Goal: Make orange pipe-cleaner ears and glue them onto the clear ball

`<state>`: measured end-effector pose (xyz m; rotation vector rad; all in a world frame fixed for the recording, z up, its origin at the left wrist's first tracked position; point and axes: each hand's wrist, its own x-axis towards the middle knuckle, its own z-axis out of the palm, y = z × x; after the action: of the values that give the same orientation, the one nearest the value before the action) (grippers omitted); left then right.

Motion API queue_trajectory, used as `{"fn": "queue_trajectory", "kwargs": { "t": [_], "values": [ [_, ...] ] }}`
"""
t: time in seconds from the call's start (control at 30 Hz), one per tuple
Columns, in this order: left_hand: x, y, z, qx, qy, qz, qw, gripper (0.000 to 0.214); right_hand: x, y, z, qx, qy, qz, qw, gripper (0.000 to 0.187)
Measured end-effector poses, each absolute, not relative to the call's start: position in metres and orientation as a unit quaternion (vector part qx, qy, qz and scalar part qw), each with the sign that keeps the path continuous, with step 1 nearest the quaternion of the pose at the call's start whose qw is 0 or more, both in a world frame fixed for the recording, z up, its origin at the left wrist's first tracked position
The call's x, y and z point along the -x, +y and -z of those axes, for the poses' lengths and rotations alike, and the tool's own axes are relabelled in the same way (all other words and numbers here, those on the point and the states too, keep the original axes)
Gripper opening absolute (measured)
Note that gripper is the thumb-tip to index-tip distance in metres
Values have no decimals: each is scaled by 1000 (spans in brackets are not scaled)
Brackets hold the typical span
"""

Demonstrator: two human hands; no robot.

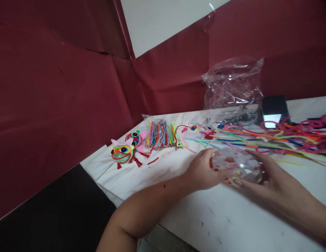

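Note:
Between both hands, above the front of the white table, is a clear rounded plastic container (237, 162) with small red, orange and yellow pieces showing in or on it. My left hand (203, 169) grips its left end, fingers closed round it. On the other side my right hand (270, 175) holds the right end, its thumb along the near edge. Blur and reflections hide the exact kind of container. Behind it lies a spread of long coloured pipe cleaners (247, 134).
Two animal-face ornaments with red tassels, a green one (123, 154) in front, sit at the left. Beside them is a bundle of short pipe cleaners (161, 134). A clear plastic bag (233, 87) and a dark box-like object (274, 108) stand against the red-covered wall (173, 77).

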<state>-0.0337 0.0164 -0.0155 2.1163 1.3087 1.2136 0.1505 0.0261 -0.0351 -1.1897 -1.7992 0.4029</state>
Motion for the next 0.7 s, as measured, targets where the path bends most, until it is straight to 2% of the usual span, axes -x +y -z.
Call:
{"fn": "queue_trajectory", "kwargs": {
  "t": [0.1, 0.17, 0.57, 0.7],
  "values": [
    [29, 16, 23, -708, 457, -425, 331, 65, -153, 28, 38, 460, -748, -200, 435, 76],
    [29, 17, 25, -687, 443, -436, 376, 62, -154, 29, 39, 473, -741, -200, 433, 76],
    [28, 25, 25, -640, 378, -498, 447, 75, -153, 24, 38, 390, -773, -140, 481, 79],
    [31, 29, 21, -614, 355, -496, 501, 79, -156, 27, 32, 392, -768, -180, 473, 78]
  ]
}}
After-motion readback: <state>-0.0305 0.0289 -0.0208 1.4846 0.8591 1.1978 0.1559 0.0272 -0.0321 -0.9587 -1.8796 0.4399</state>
